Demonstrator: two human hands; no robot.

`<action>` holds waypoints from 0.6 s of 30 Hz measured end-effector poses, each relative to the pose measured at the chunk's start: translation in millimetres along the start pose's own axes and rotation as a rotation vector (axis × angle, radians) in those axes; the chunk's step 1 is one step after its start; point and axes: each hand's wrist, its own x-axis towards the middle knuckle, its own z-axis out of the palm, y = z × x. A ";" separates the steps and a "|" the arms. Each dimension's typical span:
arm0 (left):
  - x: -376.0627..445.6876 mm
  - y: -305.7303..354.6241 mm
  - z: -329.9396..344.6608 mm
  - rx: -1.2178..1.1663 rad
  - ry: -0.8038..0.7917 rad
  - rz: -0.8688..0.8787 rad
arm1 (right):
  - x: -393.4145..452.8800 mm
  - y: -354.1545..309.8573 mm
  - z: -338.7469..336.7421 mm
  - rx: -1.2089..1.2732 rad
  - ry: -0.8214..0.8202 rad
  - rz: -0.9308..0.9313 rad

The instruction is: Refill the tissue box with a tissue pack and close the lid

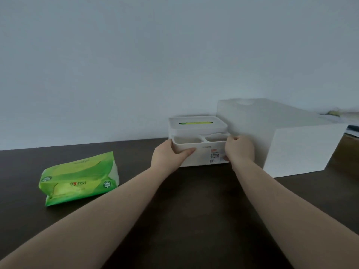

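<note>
A white tissue box stands on the dark table near the back wall. Its lid lies on top, and green shows through the lid's slot. Two open compartments sit along the box's front. My left hand grips the box's left front corner, thumb across the front face. My right hand holds the right front corner, fingers curled over the rim. A green tissue pack lies on the table to the left, apart from both hands.
A large white box stands right beside the tissue box, touching or nearly touching my right hand. The dark table stretches toward me. A plain wall rises behind. Some clutter shows at the far right edge.
</note>
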 end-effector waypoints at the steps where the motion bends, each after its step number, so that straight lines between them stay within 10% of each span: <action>1: 4.2 -0.3 2.9 0.011 0.008 0.003 | 4.0 0.6 2.9 -0.012 0.012 0.000; 18: 25.6 -10.2 39.8 0.014 0.049 0.032 | -15.0 22.6 5.0 -0.018 -0.017 -0.059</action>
